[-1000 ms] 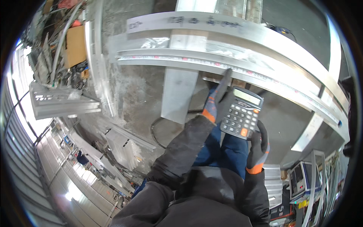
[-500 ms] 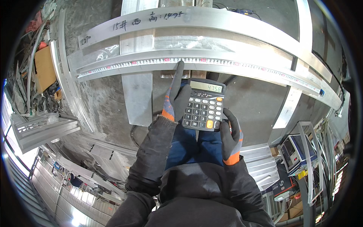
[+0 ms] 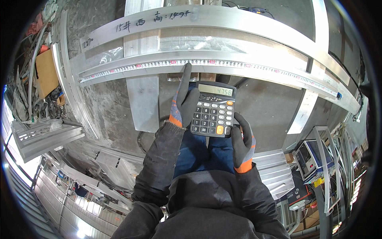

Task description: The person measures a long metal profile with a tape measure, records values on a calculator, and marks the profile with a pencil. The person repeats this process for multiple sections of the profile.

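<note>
A black calculator (image 3: 213,109) with a lit display is held over my lap. My right hand (image 3: 242,143), in a dark glove with an orange cuff, grips its lower right corner. My left hand (image 3: 185,99), gloved alike, points with a straight index finger. That fingertip meets the lower edge of a white tape measure (image 3: 230,64), stretched along a long aluminium profile (image 3: 167,74). The left thumb lies by the calculator's left edge; my other left fingers are mostly hidden. Farther back, a second aluminium bar (image 3: 223,18) carries black handwriting.
Wide metal bars (image 3: 143,103) run crosswise beneath the profiles. At left stand more aluminium frames (image 3: 47,137) and a brown cardboard piece (image 3: 47,69). To the right are a boxy machine (image 3: 312,161), a bare metal frame (image 3: 328,171) and a bundle of thin rods (image 3: 350,159).
The view has shifted slightly, so the bars and calculator sit a little farther left. My left fingertip stays at about the same tape mark, and my right hand keeps its hold.
</note>
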